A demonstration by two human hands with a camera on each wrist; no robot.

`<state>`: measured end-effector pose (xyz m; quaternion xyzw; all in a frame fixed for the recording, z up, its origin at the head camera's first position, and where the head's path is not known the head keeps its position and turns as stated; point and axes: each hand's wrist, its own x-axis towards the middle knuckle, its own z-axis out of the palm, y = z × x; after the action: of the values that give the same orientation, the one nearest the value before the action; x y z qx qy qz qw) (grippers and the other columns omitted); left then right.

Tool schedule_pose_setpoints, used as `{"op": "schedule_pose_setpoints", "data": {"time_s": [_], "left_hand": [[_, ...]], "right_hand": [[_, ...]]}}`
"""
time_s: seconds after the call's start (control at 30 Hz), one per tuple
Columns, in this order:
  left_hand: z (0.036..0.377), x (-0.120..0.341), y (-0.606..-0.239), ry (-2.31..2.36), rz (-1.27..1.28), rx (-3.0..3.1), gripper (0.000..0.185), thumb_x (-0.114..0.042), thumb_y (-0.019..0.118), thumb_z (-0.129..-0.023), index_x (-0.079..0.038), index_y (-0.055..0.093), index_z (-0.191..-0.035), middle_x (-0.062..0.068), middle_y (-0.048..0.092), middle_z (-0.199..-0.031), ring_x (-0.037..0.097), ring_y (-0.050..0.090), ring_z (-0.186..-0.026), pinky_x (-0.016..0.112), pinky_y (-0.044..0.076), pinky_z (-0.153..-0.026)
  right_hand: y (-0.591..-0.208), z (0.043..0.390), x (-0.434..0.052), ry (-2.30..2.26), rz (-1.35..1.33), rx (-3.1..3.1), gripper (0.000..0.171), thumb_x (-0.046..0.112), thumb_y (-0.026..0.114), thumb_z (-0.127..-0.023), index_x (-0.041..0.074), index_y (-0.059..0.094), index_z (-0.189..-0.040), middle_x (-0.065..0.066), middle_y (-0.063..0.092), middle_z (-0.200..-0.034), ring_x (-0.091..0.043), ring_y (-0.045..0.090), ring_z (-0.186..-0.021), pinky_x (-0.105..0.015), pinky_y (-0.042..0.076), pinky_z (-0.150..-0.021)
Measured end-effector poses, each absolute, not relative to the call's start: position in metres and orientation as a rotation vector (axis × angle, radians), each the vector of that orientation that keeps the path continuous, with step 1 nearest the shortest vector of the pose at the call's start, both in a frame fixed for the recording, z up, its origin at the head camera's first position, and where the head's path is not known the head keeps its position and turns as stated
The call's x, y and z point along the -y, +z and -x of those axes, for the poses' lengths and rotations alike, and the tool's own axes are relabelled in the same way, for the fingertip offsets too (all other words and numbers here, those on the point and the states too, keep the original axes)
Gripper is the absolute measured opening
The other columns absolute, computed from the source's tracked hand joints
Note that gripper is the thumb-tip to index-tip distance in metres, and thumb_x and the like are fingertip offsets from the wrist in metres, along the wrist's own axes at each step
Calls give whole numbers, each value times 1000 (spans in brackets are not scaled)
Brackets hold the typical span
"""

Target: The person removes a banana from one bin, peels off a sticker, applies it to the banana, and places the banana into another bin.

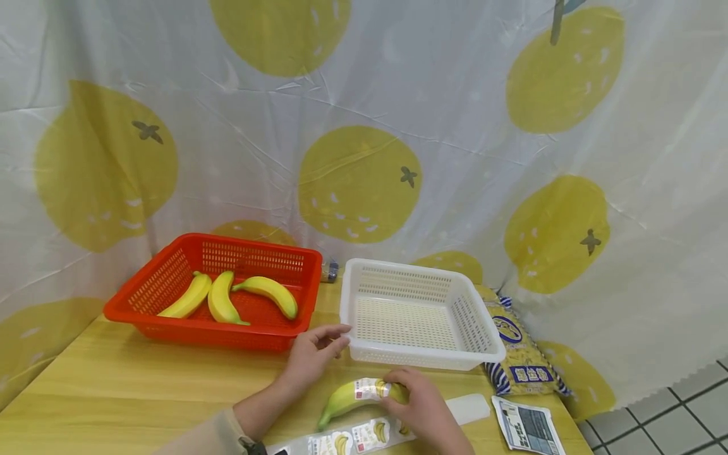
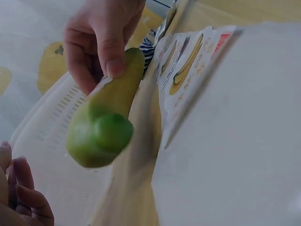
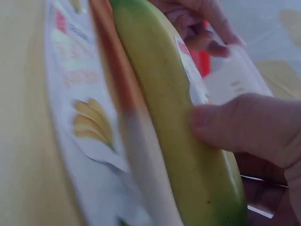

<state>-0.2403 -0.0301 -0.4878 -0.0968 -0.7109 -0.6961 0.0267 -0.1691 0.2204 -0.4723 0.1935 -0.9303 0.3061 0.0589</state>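
Banana [image 1: 352, 398] carries a white label [image 1: 368, 388], print unreadable. Right hand [image 1: 418, 404] grips the banana, thumb on the label. Left hand [image 1: 313, 354] rests loosely open, empty, beside the white basket [image 1: 418, 360].

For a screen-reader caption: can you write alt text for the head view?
A person's right hand grips a labelled yellow-green banana over a wooden table; the left hand touches an empty white plastic basket, beside a red plastic basket holding three bananas.
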Motion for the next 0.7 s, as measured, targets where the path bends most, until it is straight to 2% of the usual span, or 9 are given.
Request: {"op": "schedule_pose_setpoints", "data": {"time_s": [0.13,0.23,0.33,0.43,0.53,0.63,0.7], "left_hand": [[241,31,-488,-2150,311,2205,27,-21,81,-90,-15,78,-116,3,71,-91,16,65,-74,21,50,-60],[240,31,-488,-2159,313,2196,27,-20,80,-90,-14,78,-117,4,70,-91,16,64,-74,20,48,-59],[239,30,-487,-2175,304,2173,28,-18,80,-91,-11,77,-117,5,70,-91,16,63,-73,22,49,-59],[240,31,-487,-2182,292,2168,27,-18,80,-91,-10,77,-117,5,70,-92,17,63,-72,23,51,-60],[240,33,-486,-2184,288,2187,27,-20,80,-91,-12,78,-116,5,70,-93,17,64,-74,24,52,-61],[240,32,-487,-2183,303,2196,28,-22,80,-91,-14,77,-117,5,70,-94,17,64,-74,23,52,-62],[240,31,-488,-2186,313,2202,28,-22,80,-91,-14,77,-118,5,69,-94,18,64,-75,22,51,-62]], "right_hand": [[-451,162,-239,1046,-650,2737,25,24,84,-87,20,75,-110,7,71,-112,-10,67,-105,-32,58,-90],[-426,161,-256,1206,-766,2603,24,17,84,-86,20,75,-109,4,73,-110,-7,67,-102,-30,59,-86],[-396,174,-269,1229,-807,2508,25,12,84,-85,15,75,-109,-2,74,-110,-9,69,-101,-30,60,-86],[-364,200,-271,1112,-642,2561,27,13,84,-86,10,75,-111,-6,75,-109,-16,72,-98,-31,60,-83],[-340,235,-266,957,-453,2677,32,19,83,-88,5,74,-116,-12,74,-111,-27,71,-100,-37,60,-85],[-331,275,-261,813,-377,2787,36,24,80,-91,3,73,-120,-15,74,-116,-33,69,-106,-46,58,-89],[-334,300,-261,749,-382,2841,36,25,79,-91,2,74,-118,-15,75,-114,-33,69,-105,-47,57,-90]]}}
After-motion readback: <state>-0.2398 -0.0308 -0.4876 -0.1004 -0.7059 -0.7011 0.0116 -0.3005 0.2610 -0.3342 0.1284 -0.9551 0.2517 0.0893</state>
